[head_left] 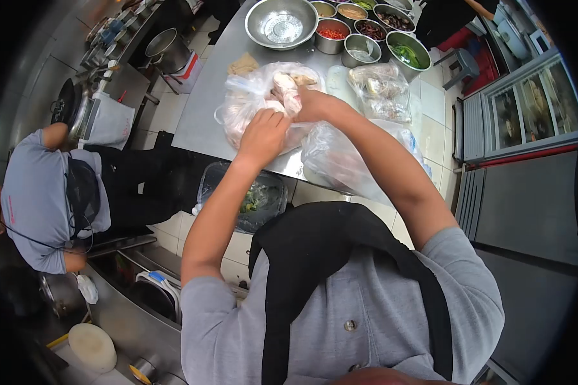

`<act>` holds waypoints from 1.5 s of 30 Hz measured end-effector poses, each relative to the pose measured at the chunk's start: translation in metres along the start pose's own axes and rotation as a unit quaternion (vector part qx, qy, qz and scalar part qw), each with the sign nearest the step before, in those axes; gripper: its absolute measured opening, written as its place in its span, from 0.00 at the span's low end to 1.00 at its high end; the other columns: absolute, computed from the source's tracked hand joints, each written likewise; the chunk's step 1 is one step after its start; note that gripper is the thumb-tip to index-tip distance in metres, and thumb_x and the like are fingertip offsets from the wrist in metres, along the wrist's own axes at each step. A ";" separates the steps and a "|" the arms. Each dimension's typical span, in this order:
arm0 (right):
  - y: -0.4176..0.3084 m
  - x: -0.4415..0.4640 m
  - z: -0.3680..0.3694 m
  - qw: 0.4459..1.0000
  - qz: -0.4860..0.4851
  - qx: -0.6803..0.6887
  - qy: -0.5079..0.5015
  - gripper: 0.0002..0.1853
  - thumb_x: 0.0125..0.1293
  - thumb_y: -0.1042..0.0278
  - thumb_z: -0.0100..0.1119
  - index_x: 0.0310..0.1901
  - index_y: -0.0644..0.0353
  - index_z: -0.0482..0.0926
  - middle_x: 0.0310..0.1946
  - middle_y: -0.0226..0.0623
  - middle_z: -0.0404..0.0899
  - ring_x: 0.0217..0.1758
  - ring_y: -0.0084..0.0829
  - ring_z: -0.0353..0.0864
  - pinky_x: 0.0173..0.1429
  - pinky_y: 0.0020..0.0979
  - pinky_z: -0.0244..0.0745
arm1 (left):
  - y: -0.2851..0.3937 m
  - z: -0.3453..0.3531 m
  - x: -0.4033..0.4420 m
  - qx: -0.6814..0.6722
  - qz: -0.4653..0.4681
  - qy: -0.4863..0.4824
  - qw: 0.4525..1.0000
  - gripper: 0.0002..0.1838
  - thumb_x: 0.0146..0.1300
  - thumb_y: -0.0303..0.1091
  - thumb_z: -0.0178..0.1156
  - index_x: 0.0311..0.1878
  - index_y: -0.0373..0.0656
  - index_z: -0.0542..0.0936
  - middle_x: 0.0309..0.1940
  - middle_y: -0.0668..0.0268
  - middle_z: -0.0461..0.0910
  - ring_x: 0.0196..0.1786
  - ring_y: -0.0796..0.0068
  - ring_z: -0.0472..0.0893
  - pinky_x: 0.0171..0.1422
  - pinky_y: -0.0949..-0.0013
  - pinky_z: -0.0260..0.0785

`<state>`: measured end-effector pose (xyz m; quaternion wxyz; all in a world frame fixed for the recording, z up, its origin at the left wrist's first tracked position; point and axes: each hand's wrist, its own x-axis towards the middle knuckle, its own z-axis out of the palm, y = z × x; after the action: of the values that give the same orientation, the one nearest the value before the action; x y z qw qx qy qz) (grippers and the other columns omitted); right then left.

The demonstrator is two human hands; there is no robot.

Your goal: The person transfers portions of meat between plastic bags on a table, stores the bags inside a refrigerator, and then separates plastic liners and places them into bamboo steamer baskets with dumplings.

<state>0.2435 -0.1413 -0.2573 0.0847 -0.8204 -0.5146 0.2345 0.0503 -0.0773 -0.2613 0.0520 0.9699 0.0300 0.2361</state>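
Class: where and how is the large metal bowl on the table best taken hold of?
Likely by the near-left rim of the large metal bowl, coming from the person's left: its wide mouth faces up and that edge is free, while smaller containers crowd its right side.

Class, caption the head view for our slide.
Left hand and right hand at a filled plastic bag on a metal table.

Commercial kitchen: stainless-steel bench (202, 122), metal bowls of cut ingredients (331, 45), stockpot (172, 61), glass-door refrigerator (472, 122), co-worker in matching grey shirt (35, 199).
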 end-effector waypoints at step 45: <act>0.101 -0.215 0.015 0.929 -0.042 0.167 0.328 0.28 0.62 0.69 0.61 0.65 0.60 0.70 0.57 0.54 0.76 0.62 0.51 0.75 0.67 0.42 0.70 | -0.013 0.014 0.091 -0.532 -0.313 -0.119 0.778 0.28 0.55 0.30 0.66 0.60 0.32 0.74 0.53 0.44 0.81 0.53 0.53 0.83 0.57 0.59 0.75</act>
<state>0.2400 -0.3790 -0.2446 0.3943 -0.8029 -0.4460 0.0313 0.1368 -0.0582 -0.2337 0.6337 0.7455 0.1948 0.0683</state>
